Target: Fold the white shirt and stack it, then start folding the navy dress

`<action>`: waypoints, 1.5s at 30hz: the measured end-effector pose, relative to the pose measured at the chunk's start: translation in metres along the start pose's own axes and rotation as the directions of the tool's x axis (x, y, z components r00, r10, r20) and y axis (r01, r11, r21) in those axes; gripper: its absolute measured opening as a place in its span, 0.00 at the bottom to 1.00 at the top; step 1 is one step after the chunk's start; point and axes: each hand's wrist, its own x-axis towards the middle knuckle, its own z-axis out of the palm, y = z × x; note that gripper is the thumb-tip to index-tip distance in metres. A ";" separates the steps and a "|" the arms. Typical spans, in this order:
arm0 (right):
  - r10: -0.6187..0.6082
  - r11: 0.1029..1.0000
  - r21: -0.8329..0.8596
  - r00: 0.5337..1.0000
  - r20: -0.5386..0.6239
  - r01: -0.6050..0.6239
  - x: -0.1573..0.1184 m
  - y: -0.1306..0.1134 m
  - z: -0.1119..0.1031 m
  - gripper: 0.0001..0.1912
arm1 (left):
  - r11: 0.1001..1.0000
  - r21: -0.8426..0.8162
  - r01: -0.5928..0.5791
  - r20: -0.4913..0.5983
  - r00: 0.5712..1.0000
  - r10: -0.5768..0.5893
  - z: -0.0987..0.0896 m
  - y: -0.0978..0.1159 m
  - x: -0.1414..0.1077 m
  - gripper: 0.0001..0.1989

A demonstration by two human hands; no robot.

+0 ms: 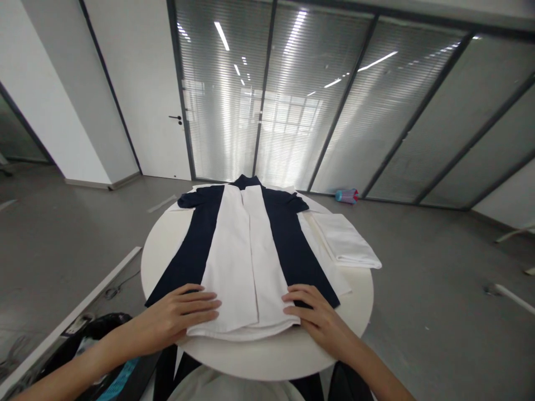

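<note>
A short-sleeved shirt [234, 250], navy at the sides and sleeves with white front panels, lies spread on a round white table [267, 362]. Its dark collar points to the far edge and its hem to me. My left hand [184, 309] rests flat on the lower left of the shirt, fingers stretched across the navy and white cloth. On the lower right, my right hand [315, 312] touches the hem area with fingers extended. Neither hand grips anything that I can see. Some white cloth [334, 273] shows from beneath the shirt's right side.
A folded white cloth [346, 242] sits at the table's right edge, slightly overhanging. Below left stands a bin with a black liner [111, 323]. A blue and pink object [346, 196] lies on the floor by the glass partition [288, 111]. A white strip [83, 306] runs along the floor.
</note>
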 end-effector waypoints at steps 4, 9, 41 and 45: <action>0.078 0.986 0.154 0.996 -0.050 -0.070 0.032 0.004 -0.022 0.14 | 0.978 -0.199 0.067 -0.104 0.991 -0.089 -0.034 -0.011 0.014 0.23; 0.345 0.913 0.300 0.916 -0.204 -0.277 0.107 0.044 -0.025 0.15 | 0.773 -0.491 0.402 -0.259 0.780 -0.570 -0.062 -0.064 0.061 0.24; -0.050 0.938 -0.340 0.996 0.073 0.072 0.038 0.065 0.004 0.24 | 0.991 0.102 0.089 0.018 0.996 -0.091 -0.008 -0.058 0.023 0.37; -0.109 0.935 -0.322 0.984 0.141 0.149 0.053 0.074 0.005 0.23 | 0.986 0.127 0.107 -0.011 0.994 -0.107 0.002 -0.074 0.029 0.36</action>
